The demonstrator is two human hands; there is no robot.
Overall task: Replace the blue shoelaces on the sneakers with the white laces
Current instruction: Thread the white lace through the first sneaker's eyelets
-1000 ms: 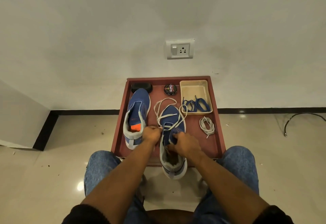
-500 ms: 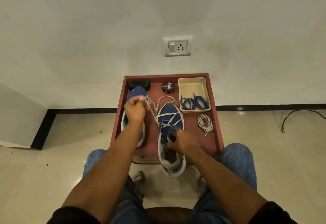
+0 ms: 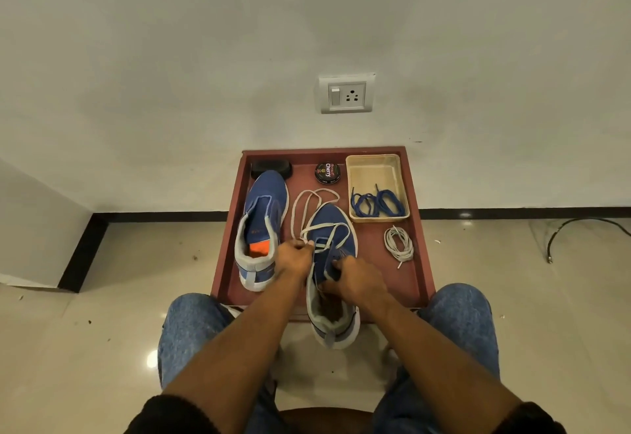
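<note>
Left hand (image 3: 295, 257) pinching white lace (image 3: 309, 210), sneaker (image 3: 333, 263) (tongue hidden)

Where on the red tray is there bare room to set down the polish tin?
On the red tray, the near right corner is bare, below the coiled white lace. A small patch lies between the polish tin and the sneaker being laced. The left half is crowded: the other sneaker, lace loops, both hands.

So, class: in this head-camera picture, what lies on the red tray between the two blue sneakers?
In the head view, loose loops of the white lace lie on the red tray between the left sneaker and the right sneaker; the left hand pinches that lace.
</note>
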